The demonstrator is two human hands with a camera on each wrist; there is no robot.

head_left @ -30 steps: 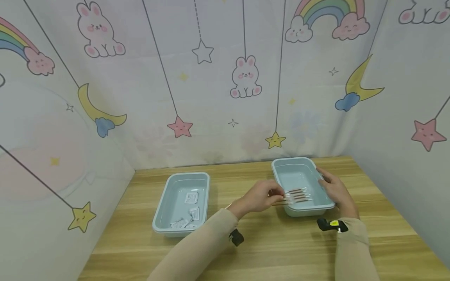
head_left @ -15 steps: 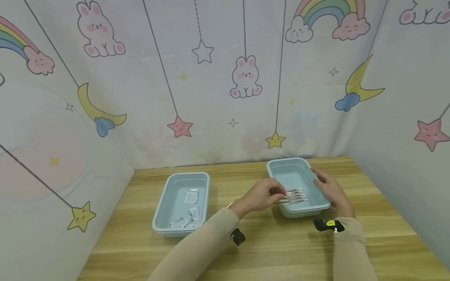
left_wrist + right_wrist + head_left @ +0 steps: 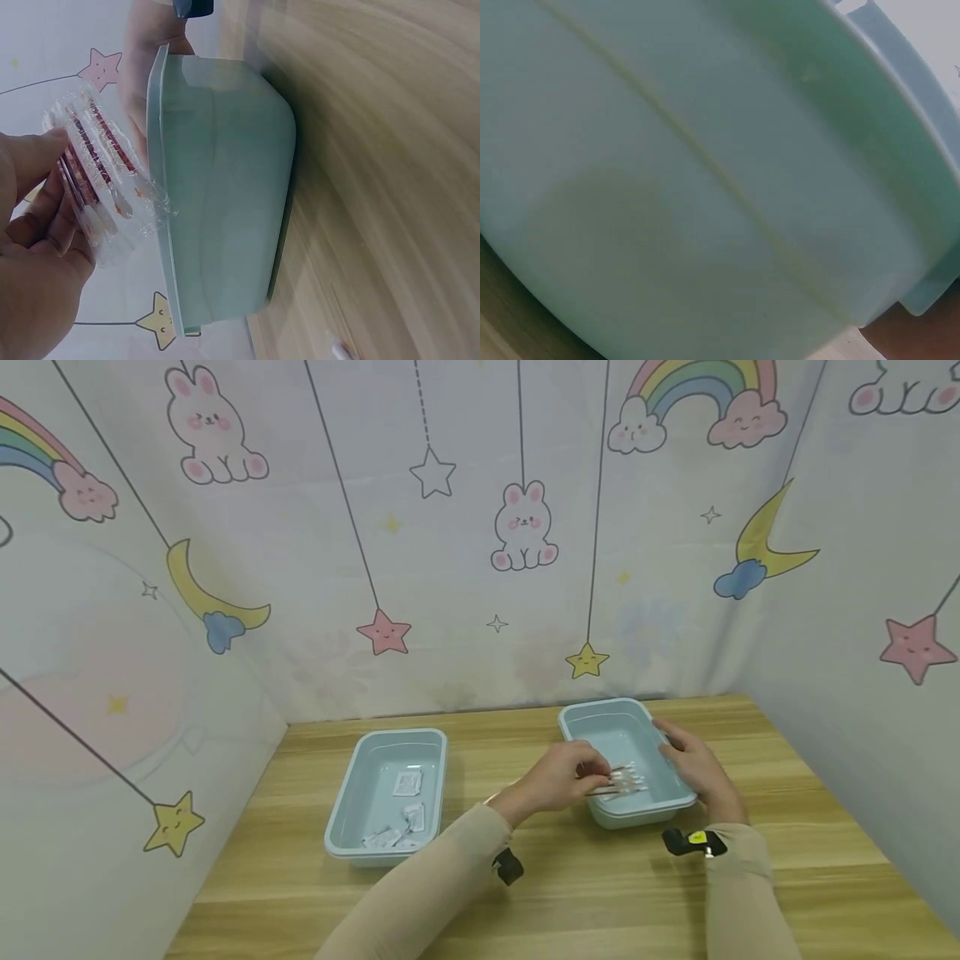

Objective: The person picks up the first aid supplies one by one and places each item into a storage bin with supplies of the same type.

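My left hand (image 3: 564, 773) pinches a clear-wrapped pack of cotton swabs (image 3: 94, 154) between thumb and fingers. The swabs have reddish-brown shafts and white tips, and in the head view they reach over the near left rim of the right-hand pale blue plastic basin (image 3: 626, 739). My right hand (image 3: 701, 774) grips that basin by its right side. The basin's outer wall (image 3: 652, 195) fills most of the right wrist view, which hides most of that hand.
On the left of the wooden table (image 3: 502, 893) stands a similar basin (image 3: 348, 793) with several small white packets (image 3: 408, 782) inside. A loose white swab tip (image 3: 341, 349) shows on the table in the left wrist view. Patterned cloth walls (image 3: 450, 668) enclose the table.
The right-hand basin has slid left along the table with my right hand on it, closer to my left hand. My left hand with the swab pack has stayed nearly still.
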